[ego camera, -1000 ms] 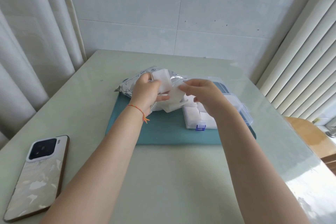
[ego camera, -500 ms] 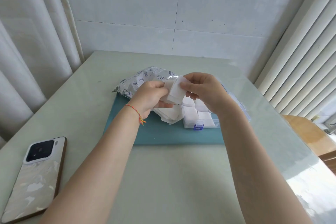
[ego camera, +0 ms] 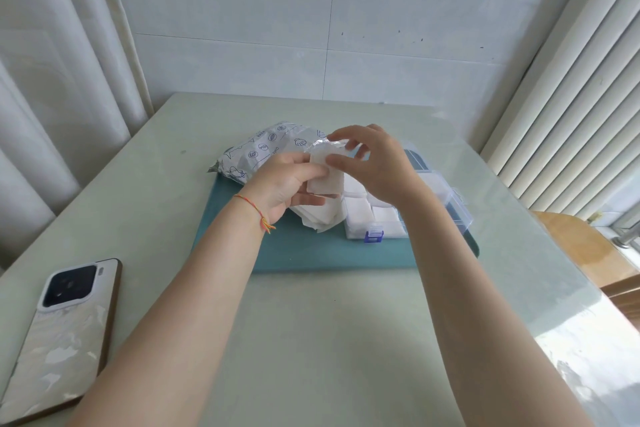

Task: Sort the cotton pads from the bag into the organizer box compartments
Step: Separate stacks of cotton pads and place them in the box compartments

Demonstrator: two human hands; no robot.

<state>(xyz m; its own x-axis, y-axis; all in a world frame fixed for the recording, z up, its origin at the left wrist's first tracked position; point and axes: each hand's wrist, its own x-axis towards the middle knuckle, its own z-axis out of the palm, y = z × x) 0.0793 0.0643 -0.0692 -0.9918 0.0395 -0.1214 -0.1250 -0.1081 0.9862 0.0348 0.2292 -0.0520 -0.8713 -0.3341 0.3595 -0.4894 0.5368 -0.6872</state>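
Both hands raised over the teal mat, which lies on the pale green surface. Left hand, grip closed on a small stack of white cotton pads, thumb on top, fingers beneath. Right hand pinches the top edge of the same stack with thumb and fingertips. Printed bag lies at the far left of the mat, its open end toward the hands; loose pads spill out just below the left hand. Clear organizer box sits on the right of the mat, lid open; its near compartments hold white pads. Blue latch on the box's near edge. Phone lies face down, near left on the surface, well apart from the mat.
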